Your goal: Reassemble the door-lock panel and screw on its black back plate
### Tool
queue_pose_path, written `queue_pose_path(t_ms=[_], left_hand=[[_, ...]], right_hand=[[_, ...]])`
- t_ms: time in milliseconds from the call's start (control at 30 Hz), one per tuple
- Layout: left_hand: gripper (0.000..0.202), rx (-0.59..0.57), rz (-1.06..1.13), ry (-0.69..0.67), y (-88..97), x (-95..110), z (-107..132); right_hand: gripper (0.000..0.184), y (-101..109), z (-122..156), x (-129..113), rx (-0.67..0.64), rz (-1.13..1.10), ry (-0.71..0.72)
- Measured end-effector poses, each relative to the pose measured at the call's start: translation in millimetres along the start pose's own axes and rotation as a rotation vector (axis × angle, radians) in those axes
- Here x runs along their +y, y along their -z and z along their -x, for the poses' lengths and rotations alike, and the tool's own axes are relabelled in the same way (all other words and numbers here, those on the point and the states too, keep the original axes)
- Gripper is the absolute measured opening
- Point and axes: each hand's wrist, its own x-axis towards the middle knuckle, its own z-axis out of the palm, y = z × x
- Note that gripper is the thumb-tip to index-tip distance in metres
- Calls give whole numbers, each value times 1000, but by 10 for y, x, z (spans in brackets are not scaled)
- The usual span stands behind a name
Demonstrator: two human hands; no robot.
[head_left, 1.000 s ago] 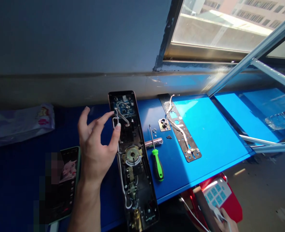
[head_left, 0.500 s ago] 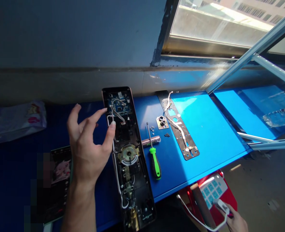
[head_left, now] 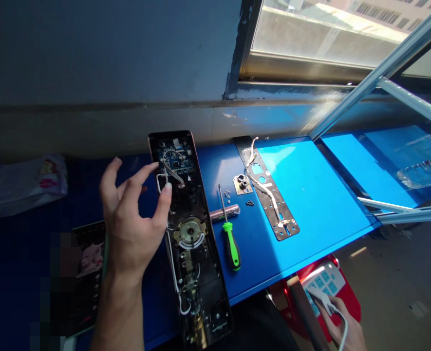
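Note:
An opened black door-lock body (head_left: 196,253) lies lengthwise on the blue table (head_left: 310,195), its circuit board and brass parts exposed. My left hand (head_left: 129,219) hovers at its left edge with fingers spread; the forefinger and thumb touch a white wire (head_left: 159,183) near the circuit board. My right hand (head_left: 341,324) is low at the bottom right, below the table edge, gripping a white plug (head_left: 319,295) with its cable at a white power strip (head_left: 325,282).
A green-handled screwdriver (head_left: 230,239) and a metal cylinder (head_left: 224,212) lie right of the lock. Farther right are a small square plate (head_left: 241,184), loose screws (head_left: 250,203) and a long black backplate (head_left: 270,192). A phone (head_left: 89,268) lies at the left, a plastic bag (head_left: 21,183) behind it.
My right hand has come further into view and carried the white plug onto the power strip. The view has shifted slightly; my left hand stays at the white wire.

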Motion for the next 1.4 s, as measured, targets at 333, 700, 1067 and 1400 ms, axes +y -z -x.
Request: queue_pose_path(t_ms=[333,700,1067,1400], left_hand=[[44,1,-7,-22,-26,-39,15],[44,-13,-13,-12,-18,-30,22],[43,-17,9,11,-4,19,23],[44,-11,28,10,-27,4,28]], right_hand=[[69,222,-429,-154,111,19,-188],[43,-16,-260,105,-229,79,-139],[57,-100,-211,220,-234,198,-130],[64,-161,-221,65,-243,368,-82]])
